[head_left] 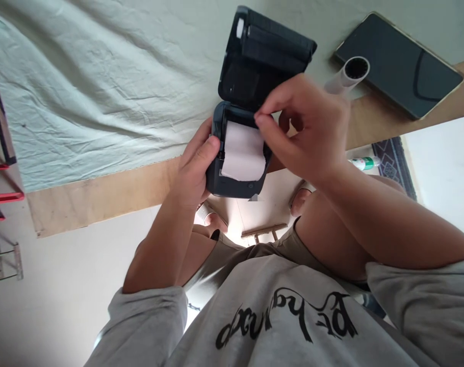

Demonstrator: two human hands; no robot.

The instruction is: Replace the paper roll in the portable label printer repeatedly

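My left hand (pixel 201 163) grips a small dark portable label printer (pixel 235 188) from its left side, the thumb resting on its edge. Its black lid (pixel 262 56) stands swung open at the far side. Inside the compartment lies a white paper roll (pixel 243 153). Over the compartment's far right corner hovers my right hand (pixel 308 122), thumb and index fingertips pinched together close to the hinge. Whether anything is between those fingertips is too small to tell.
A pale green cloth (pixel 102 102) covers the table, its wooden edge (pixel 102 193) showing. A smartphone (pixel 400 66) lies at the right, beside a whitish cylinder (pixel 346 74) with a dark round end. Red metal bars (pixel 6 198) stand at the left. Below is a green-and-white tube (pixel 364 163).
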